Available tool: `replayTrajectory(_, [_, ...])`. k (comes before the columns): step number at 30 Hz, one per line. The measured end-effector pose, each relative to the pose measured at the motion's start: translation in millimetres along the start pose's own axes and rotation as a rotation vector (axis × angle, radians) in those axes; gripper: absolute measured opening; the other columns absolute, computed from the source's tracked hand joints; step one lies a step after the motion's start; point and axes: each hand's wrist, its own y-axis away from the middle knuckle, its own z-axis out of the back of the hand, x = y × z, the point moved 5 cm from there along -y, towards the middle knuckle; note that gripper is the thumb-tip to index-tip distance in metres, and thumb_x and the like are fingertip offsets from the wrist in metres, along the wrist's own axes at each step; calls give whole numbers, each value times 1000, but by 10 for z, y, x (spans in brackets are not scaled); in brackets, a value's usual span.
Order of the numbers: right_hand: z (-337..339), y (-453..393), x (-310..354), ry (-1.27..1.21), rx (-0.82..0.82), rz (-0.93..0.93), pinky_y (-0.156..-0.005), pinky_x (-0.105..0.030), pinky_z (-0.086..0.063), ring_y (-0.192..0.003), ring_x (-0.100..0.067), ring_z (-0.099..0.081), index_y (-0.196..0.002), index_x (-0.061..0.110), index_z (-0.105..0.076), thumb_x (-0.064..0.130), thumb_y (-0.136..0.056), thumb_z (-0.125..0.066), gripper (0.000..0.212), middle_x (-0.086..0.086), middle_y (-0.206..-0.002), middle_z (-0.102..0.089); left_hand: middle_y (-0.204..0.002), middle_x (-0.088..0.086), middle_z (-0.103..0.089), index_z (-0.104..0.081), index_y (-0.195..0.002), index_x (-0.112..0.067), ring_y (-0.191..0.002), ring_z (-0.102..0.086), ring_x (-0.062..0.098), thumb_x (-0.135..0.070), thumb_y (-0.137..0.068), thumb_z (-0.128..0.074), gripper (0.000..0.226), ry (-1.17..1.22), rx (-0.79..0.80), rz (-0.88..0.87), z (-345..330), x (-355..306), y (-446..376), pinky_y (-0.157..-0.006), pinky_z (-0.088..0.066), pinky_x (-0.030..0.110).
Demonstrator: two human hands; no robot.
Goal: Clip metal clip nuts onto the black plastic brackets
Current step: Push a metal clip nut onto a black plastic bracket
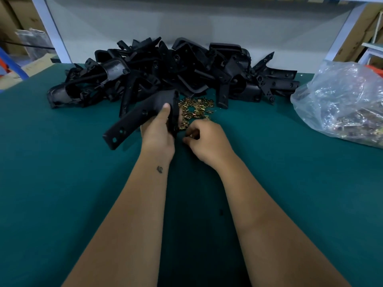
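Matt black plastic bracket (136,119); shiny brass-toned metal clip nuts (194,109).

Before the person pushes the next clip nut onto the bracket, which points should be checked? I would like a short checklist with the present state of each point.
1. Bracket held firmly: ok. The left hand grips the black bracket, thumb pressed on its face.
2. Clip nut picked up: cannot tell. The right hand has curled fingers over something small and metallic, partly hidden.
3. Nut facing the right way: cannot tell, too small.
4. Supply within reach: ok. The loose clip nuts lie just beyond both hands.
5. More brackets ready: ok. The bracket pile is behind them.
6. Spare stock: ok. The plastic bag sits at the right.
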Motion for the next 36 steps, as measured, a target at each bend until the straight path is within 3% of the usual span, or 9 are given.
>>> replayTrajectory(2, [24, 10, -8, -75, -30, -4, -69, -28, -49, -80, -13, -59, -87, 19, -64, 15, -84, -71, 9, 0, -92, -61, -96, 9, -68, -60, -126, 2, -75, -65, 14, -14, -99, -59, 31, 3, -4, -1, 4, 38, 16, -65, -55, 21])
replayTrajectory(5, [102, 32, -59, -309, -130, -52, -51, -11, -43, -61, 3, -57, -75, 24, -59, 4, -79, -68, 23, 4, -76, -61, -89, 6, -68, -62, -122, 0, -70, -64, 12, -14, -100, -57, 26, 52, 24, 53, -52, 111, 60, -62, -55, 20])
replayTrajectory(10, [254, 40, -233, -773, -265, -155, -75, -16, -54, -79, 0, -67, -92, 27, -68, -4, -83, -69, 32, 3, -88, -69, -72, 5, -71, -67, -92, 0, -64, -66, 13, -12, -101, -55, 19, 59, 128, 149, -216, 209, 147, -57, -56, 22])
replayTrajectory(12, [267, 20, -278, -863, -274, -185, -82, -23, -57, -84, -8, -72, -93, 21, -71, -2, -86, -68, 24, 2, -87, -73, -67, 4, -72, -67, -86, -3, -63, -69, 12, -13, -101, -55, 22, 93, 137, 173, -220, 197, 148, -55, -55, 21])
replayTrajectory(15, [257, 2, -275, -895, -284, -173, -79, -26, -59, -83, -14, -74, -91, 12, -72, 1, -90, -65, 13, -1, -82, -75, -70, 5, -74, -65, -93, -2, -72, -69, 14, -14, -101, -56, 17, 143, 135, 196, -171, 164, 108, -62, -58, 22])
replayTrajectory(20, [275, -7, -234, -717, -275, -94, -71, -18, -53, -79, -3, -67, -90, 25, -76, 6, -91, -64, 22, 11, -84, -73, -69, 7, -73, -64, -92, -1, -67, -71, 14, -13, -100, -56, 17, 156, 151, 212, -156, 152, 100, -69, -60, 25])
replayTrajectory(26, [322, 17, -205, -832, -312, -124, -70, -15, -53, -74, -2, -69, -97, 16, -71, -7, -89, -62, 25, 0, -88, -73, -80, 11, -74, -67, -90, 3, -73, -72, 19, 6, -89, -63, 5, -85, 323, 135, -239, 190, 137, -65, -58, 25])
replayTrajectory(30, [353, 52, -173, -854, -351, -128, -64, -16, -52, -64, -4, -67, -91, 13, -68, -4, -87, -66, 18, -3, -80, -71, -85, 13, -74, -67, -93, 5, -79, -73, 21, 12, -80, -68, 15, -253, 318, 54, -206, 151, 137, -75, -56, 29])
replayTrajectory(36, [302, 40, -122, -833, -331, -130, -64, -17, -51, -61, -2, -63, -90, 18, -65, -3, -89, -63, 21, -3, -83, -69, -92, 16, -71, -58, -102, 0, -79, -73, 23, 19, -78, -67, 32, -116, 232, 9, -195, 107, 182, -67, -58, 27])
